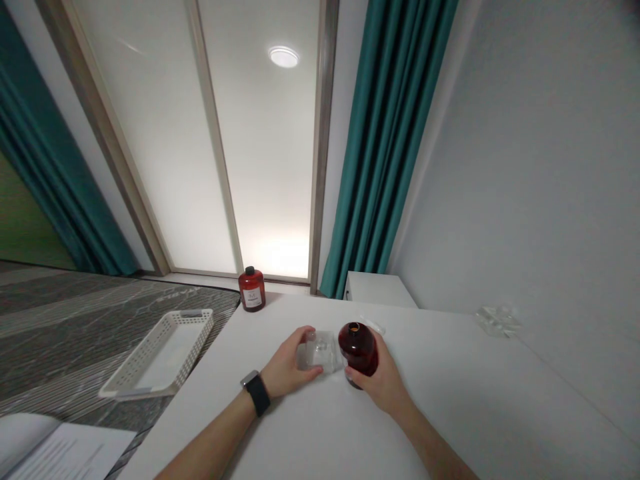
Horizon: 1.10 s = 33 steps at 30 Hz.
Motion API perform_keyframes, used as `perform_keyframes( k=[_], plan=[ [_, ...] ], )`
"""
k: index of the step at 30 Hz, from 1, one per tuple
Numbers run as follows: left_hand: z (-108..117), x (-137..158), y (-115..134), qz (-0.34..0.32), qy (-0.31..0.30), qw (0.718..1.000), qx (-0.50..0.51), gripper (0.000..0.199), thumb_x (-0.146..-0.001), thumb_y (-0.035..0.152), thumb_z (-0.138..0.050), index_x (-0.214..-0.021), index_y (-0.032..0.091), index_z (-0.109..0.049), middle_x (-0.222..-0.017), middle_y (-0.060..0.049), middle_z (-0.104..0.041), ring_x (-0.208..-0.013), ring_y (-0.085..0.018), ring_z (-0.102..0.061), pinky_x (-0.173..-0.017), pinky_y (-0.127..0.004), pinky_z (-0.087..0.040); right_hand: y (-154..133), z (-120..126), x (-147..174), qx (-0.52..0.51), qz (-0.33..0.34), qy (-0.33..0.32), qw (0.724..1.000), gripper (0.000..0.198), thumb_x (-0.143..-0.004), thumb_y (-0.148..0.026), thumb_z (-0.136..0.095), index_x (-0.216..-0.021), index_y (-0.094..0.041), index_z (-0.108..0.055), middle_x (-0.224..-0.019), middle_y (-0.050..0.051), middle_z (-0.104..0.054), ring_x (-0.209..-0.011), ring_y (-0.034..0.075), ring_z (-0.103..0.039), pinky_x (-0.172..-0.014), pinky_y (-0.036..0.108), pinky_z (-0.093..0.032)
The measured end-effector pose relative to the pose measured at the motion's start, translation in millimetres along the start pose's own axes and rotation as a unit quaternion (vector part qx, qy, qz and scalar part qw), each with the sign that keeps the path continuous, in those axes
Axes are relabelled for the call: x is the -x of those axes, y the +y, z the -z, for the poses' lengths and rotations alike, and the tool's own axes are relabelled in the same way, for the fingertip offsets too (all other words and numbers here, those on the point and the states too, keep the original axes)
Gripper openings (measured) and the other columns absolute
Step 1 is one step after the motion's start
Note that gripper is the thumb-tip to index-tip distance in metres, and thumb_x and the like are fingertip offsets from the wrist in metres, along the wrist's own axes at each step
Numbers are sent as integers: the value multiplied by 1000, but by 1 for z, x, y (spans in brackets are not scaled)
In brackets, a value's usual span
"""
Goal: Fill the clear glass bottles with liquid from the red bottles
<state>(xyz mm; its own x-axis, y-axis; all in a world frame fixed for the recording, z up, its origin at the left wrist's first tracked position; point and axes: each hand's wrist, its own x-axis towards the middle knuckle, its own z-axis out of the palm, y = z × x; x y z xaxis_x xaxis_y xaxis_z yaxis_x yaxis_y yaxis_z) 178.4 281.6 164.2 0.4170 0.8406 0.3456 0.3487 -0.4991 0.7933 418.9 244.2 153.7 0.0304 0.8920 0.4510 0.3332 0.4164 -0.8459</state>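
Head view: the left hand (pixel 290 360) spans a clear container (pixel 323 351), thumb and fingers parted to fit around it, while the right hand (pixel 387 380) clasps a dark bottle (pixel 359 347) by its body. That bottle is roughly upright, just beside the container, its mouth uncovered, so opening looks done; whether anything remains to do with the container, I cannot tell. Both are over the table (pixel 300 433). Farther out, a capped red bottle (pixel 252 297) stands near its far left corner; beyond the left edge lies a basket (pixel 170 350).
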Motion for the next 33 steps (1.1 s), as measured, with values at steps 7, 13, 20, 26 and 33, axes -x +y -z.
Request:
perform_keyframes(
  k=[7, 13, 20, 26, 33],
  plan=[
    [0, 4, 4, 19, -32, 999, -28, 71, -63, 24, -84, -124, 20, -48, -120, -11, -62, -110, -30, -59, -100, -48, -46, 6, 19, 9, 96, 26, -27, 995, 83, -72, -22, -72, -145, -27, -33, -147, 12, -47, -135, 32, -46, -111, 52, -39],
    [1, 7, 2, 2, -24, 1000, -5, 71, -66, 24, -81, -128, 19, -46, -122, -11, -60, -110, -29, -58, -101, -45, -46, 5, 28, 12, 167, 84, -37, 982, 79, -78, -23, -67, -147, -29, -29, -145, 12, -47, -134, 33, -48, -109, 52, -43],
    [6, 8, 10, -39, 4, 999, 6, 71, -73, 28, -77, -134, 20, -42, -129, -13, -56, -116, -30, -56, -105, -46, -43, -2, 31, 10, 191, 144, -83, 967, 78, -78, -20, -68, -146, -31, -32, -138, 13, -52, -127, 33, -55, -103, 48, -49],
    [5, 13, 7, -51, -28, 998, 6, 75, -72, 48, -78, -134, 21, -44, -123, -11, -62, -113, -32, -59, -104, -47, -43, -1, 36, 11, 196, 123, -122, 965, 81, -74, -20, -72, -145, -31, -35, -138, 13, -52, -126, 34, -55, -102, 47, -50],
    [9, 6, 33, 8, -84, 996, 11, 67, -68, 31, -80, -125, 19, -47, -118, -10, -64, -106, -28, -62, -97, -44, -48, -21, 40, 11, 179, 104, -162, 965, 81, -72, -11, -64, -143, -28, -28, -137, 15, -49, -127, 32, -53, -105, 52, -45]
  ],
)
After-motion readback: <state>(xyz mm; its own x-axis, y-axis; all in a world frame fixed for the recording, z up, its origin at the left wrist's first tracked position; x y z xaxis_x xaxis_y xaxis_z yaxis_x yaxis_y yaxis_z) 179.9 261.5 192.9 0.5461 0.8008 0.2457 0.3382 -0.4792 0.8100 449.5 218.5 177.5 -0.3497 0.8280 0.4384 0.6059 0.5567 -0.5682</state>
